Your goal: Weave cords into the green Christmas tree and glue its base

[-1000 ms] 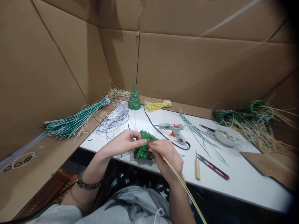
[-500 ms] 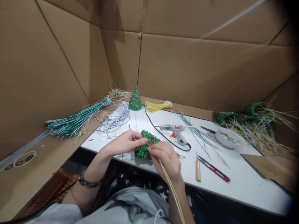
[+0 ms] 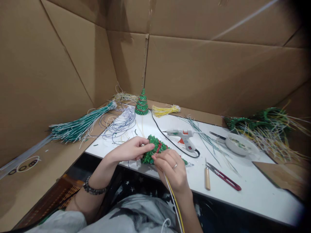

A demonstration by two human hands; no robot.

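A green beaded Christmas tree with red trim [image 3: 155,142] lies on its side at the near edge of the white table. My left hand [image 3: 134,149] grips its wide left end, thumb on top and fingers curled behind. Closed in a pinch, my right hand [image 3: 172,166] works against the tree's near side and covers part of it. Yellow and white wires [image 3: 173,197] run from under that hand down along my forearm. The small bit between my right fingertips is too hidden to make out clearly, but the wires pass through the hand.
Behind the tree lie a glue gun [image 3: 186,137] and its black cord. To the right are an awl [image 3: 207,178], red-handled snips [image 3: 224,178] and a white bowl [image 3: 239,145]. A finished-looking beaded tree [image 3: 141,103] stands at the back, among bundles of green wires [image 3: 82,126] and yellow wires [image 3: 165,111].
Both hands stay at the tree. My right hand has turned slightly and the yellow and white wires have swung a little to the left. The view has shifted slightly.
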